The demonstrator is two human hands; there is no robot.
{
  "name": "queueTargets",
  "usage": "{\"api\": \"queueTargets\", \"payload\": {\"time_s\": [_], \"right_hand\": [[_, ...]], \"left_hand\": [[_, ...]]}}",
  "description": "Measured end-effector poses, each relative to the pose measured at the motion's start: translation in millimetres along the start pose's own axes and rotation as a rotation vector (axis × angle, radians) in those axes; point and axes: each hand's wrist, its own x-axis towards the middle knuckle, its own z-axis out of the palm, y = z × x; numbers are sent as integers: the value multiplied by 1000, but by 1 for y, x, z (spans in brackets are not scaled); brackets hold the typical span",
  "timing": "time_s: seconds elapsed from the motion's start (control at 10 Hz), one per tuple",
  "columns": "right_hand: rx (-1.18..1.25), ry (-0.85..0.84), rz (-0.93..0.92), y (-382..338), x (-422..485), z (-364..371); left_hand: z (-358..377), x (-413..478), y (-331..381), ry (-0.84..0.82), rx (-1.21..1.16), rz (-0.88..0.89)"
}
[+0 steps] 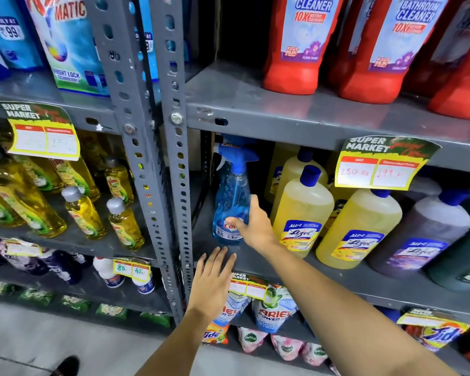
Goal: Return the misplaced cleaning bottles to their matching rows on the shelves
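Observation:
A blue spray bottle [231,196] with a blue trigger head stands upright at the left end of the middle grey shelf [255,256], beside yellow Lizol bottles [301,213]. My right hand [251,226] wraps around the spray bottle's lower body, thumb across its label. My left hand [215,278] is flat with fingers apart, fingertips resting on the shelf's front edge just below the bottle, holding nothing.
Red bathroom cleaner bottles [296,44] fill the shelf above. Purple and green Lizol bottles [418,232] stand further right. Yellow dish-liquid bottles [84,213] sit in the left bay past the grey uprights [174,158]. Detergent pouches [272,310] lie below. Price tags [377,169] hang from shelf edges.

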Motion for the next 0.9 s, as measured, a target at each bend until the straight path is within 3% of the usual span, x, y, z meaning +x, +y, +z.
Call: {"api": "queueTargets", "payload": {"time_s": [0.6,0.8,0.9], "right_hand": [[-30,2,-3,0,-5,1],[16,-44,26,-4,-9,-3],[66,-30,8,-7,-13,-6]], "left_hand": [[-15,0,-2,-75,-20,6],[-21,-2,-7,-186,20,27],[-31,0,-7,-136,-38,62]]}}
